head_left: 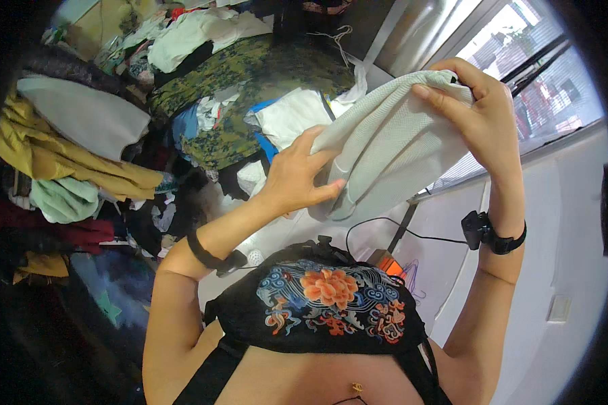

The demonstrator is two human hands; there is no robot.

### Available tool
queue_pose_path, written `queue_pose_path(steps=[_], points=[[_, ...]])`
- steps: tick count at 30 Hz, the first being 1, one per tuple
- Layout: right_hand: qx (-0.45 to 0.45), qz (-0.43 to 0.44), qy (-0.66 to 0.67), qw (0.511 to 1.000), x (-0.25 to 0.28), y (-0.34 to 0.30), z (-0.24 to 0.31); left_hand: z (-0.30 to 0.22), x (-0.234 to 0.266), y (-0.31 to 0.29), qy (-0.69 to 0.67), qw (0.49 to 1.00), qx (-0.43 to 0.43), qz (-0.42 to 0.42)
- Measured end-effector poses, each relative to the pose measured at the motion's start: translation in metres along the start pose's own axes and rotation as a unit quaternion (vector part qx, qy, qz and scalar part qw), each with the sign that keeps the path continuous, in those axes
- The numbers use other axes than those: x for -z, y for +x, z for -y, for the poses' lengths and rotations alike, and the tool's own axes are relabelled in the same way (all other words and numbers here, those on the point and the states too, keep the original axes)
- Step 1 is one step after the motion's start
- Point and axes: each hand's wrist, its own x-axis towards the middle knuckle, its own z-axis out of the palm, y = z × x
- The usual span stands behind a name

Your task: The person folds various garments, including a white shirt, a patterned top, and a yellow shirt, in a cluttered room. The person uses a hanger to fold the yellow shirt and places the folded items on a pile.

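A: What is the thing between the hands?

B: A pale grey cloth (412,145), thin and finely textured, like a mesh or waffle weave. It hangs in long soft folds, with a rounded edge at the bottom left.

A: How is it gripped?

B: The right hand (483,111) pinches its upper right corner, thumb flat on the front, fingers behind. The left hand (297,169) has the left edge between thumb and fingers. So the cloth is raised in front of the person, slanting from the higher right hand to the lower left one.

A: And around it?

B: Just beyond the left hand, a white folded fabric (294,118) lies on a camouflage-patterned cloth (209,148), which is broad and crumpled. Farther left, a smooth grey piece (84,111) lies over mustard cloth (67,162), with a fluffy mint-green cloth (64,199) below.

A: Nearer the body?

B: A black top (331,297) with a raised-looking orange flower among blue swirls. Dark bands circle both forearms, and a window (547,88) stands behind the right hand.
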Motion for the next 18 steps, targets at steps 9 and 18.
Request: queue_pose_path(steps=[9, 18], points=[[-0.033, -0.015, -0.029, 0.999, -0.002, -0.013, -0.004, 0.042, -0.062, 0.01, 0.046, 0.996, 0.08, 0.006], [-0.134, 0.016, 0.02, 0.991, 0.036, -0.074, -0.054, 0.07, 0.07, 0.008, 0.026, 0.988, 0.15, 0.026]])
